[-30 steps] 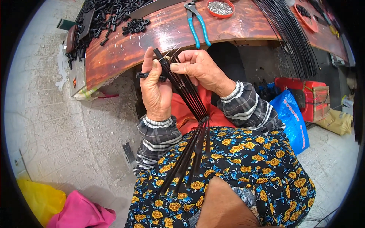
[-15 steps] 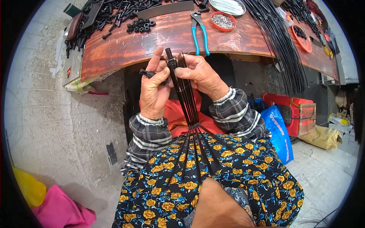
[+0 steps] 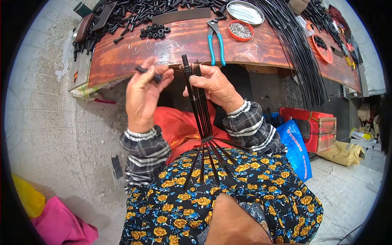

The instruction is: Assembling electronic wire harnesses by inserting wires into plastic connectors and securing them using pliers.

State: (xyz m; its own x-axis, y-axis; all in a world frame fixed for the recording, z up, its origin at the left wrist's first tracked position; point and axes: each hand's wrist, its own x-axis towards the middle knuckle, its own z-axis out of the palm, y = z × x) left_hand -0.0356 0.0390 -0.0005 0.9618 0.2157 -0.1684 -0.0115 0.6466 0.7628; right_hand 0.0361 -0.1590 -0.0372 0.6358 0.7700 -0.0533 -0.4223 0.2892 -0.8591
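My right hand point(image 3: 218, 87) pinches the upper part of a black umbrella frame point(image 3: 199, 110), thumb in front. Its tube point(image 3: 185, 61) rises at the left of the thin rib ends. Lower down, the ribs gather at a joint and fan out toward my lap, over the flowered cloth point(image 3: 179, 204). Apart from the frame, on its left, my left hand point(image 3: 141, 96) is closed on a short black tubular fitting point(image 3: 157, 77) with a wider end. The fingertips behind the frame are partly hidden.
On the reddish wooden table point(image 3: 110, 59) lie blue-handled pliers point(image 3: 216, 43), a red dish of small metal bits point(image 3: 240, 31), black rings point(image 3: 154, 31) and many black fittings point(image 3: 143, 15). Long black ribs point(image 3: 306, 69) overhang its edge at right. A red stool-like object point(image 3: 304, 122) and blue bag point(image 3: 297, 147) stand below.
My left hand has moved left, away from the umbrella frame's tube, with the black fitting still in its fingers. My right hand keeps hold of the frame, nearly in place.
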